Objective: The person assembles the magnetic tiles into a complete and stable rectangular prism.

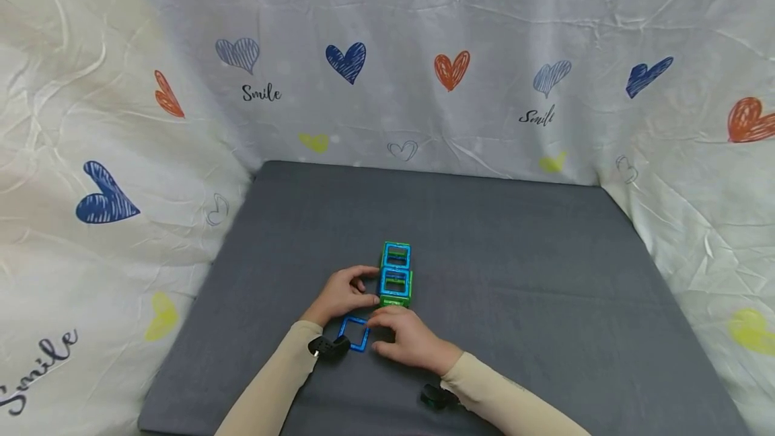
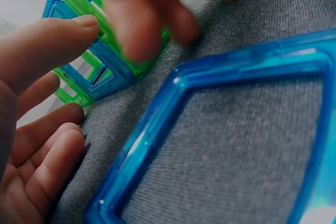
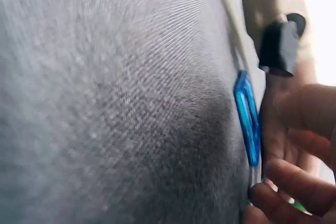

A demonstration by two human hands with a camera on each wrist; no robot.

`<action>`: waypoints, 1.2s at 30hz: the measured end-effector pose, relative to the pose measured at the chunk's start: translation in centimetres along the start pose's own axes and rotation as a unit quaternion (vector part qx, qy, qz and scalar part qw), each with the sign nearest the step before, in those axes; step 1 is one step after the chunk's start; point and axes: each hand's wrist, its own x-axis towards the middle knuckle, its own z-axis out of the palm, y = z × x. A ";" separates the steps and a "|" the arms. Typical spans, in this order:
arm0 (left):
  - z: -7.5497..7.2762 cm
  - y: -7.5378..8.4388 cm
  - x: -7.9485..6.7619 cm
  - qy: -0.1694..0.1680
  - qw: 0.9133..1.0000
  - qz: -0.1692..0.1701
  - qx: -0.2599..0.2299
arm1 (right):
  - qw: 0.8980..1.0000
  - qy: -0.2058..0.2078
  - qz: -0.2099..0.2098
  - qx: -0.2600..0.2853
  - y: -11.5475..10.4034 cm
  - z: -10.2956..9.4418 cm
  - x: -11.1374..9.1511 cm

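Observation:
A small block of see-through blue and green square magnetic tiles (image 1: 396,282) stands on the grey cloth in the head view. At its left side is my left hand (image 1: 341,293), the thumb and index finger reaching to the block's edge. In the left wrist view that thumb (image 2: 63,38) overlaps the tile block (image 2: 113,74); the other fingers bend loosely beside it. My right hand (image 1: 414,338) hovers by the block's near end, its fingers bent and apart, with nothing visible between them. Between the hands lies a loose blue square tile frame (image 1: 355,334), its middle hollow.
A grey cloth (image 1: 514,288) covers the table. White drapes (image 1: 393,106) printed with hearts and words hang behind and at both sides. Black wrist cameras (image 1: 329,347) are strapped to the forearms, the left one close to the loose tile.

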 end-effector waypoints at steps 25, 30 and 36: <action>0.2 0.1 0.0 0.009 1.000 -0.011 -0.008 | 0.974 -0.023 -0.099 -0.204 -1.5 1.8 2.4; 0.1 0.0 0.0 0.012 1.000 -0.002 -0.013 | 0.976 -0.046 -0.080 -0.199 -2.0 1.4 2.7; 0.1 0.0 0.0 0.008 1.000 -0.004 -0.018 | 0.973 -0.074 -0.048 -0.211 -2.6 0.9 2.6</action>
